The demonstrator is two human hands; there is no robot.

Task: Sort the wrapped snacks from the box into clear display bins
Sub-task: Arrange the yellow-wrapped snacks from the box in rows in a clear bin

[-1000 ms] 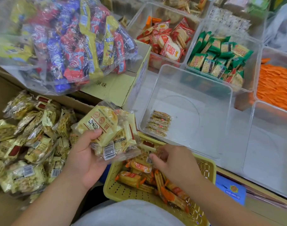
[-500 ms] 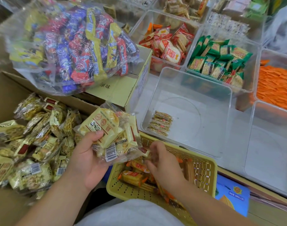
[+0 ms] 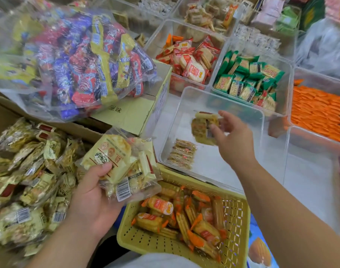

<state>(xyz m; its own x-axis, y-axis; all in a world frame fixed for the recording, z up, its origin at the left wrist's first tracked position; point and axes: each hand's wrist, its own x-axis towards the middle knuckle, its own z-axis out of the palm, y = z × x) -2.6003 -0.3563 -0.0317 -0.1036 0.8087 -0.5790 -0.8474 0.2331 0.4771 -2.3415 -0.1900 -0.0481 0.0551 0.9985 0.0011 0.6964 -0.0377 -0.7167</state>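
The open cardboard box (image 3: 5, 111) on the left is heaped with wrapped snacks (image 3: 28, 182): pale gold, crinkled foil-like packs, some with a dark red band and white barcode labels. Behind it lies a big clear bag (image 3: 74, 60) of red, purple and yellow sweets. In the middle stands a clear display bin (image 3: 213, 167), with a few small tan packs (image 3: 182, 155) lying at its near left corner. A perforated yellow basket (image 3: 142, 240) in front of it holds orange-ended packs.

The left hand (image 3: 92, 196) grips a bundle of cream-yellow snack packs (image 3: 122, 167) between the box and the basket, thumb pressed on top and fingers curled beneath. The right hand (image 3: 235, 140) reaches over the clear bin and pinches 1 snack pack (image 3: 202, 130) between thumb and fingers; it is blurred, yellowish, with a red strip along its top edge and a barcode label.
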